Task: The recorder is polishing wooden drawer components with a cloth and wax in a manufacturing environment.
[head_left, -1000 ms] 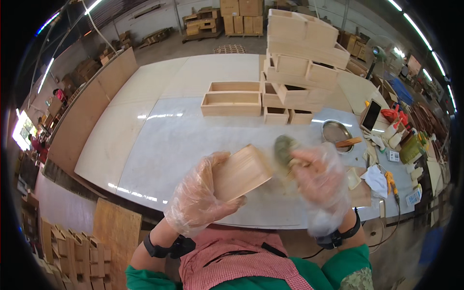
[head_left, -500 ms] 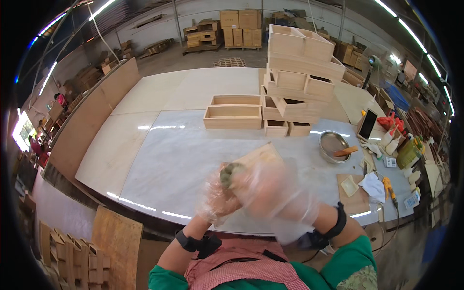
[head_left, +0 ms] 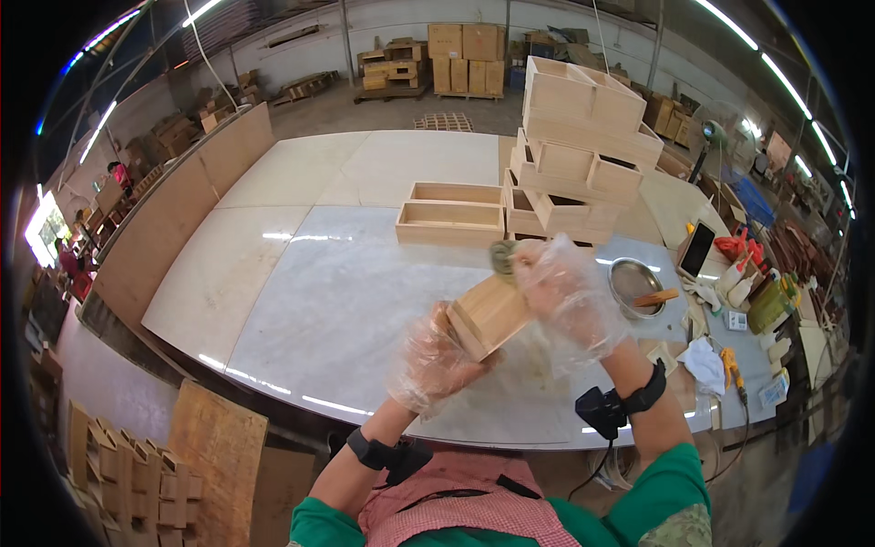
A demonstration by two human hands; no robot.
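Green pad (head_left: 500, 258) now farther forward

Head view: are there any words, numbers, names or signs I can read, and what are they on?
None that can be read.
Small white box: marks too small to read.
White-blue packet: print too small.
Cartons: any marks too faint and small.
Phone: dark screen, no words seen.
Wood piece in the left hand: no writing shows.

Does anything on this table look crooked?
Yes: the tall stack of pale rectangular wooden boxes beyond the plastic-gloved right hand looks askew, its tiers sitting at differing angles, edges out of line.
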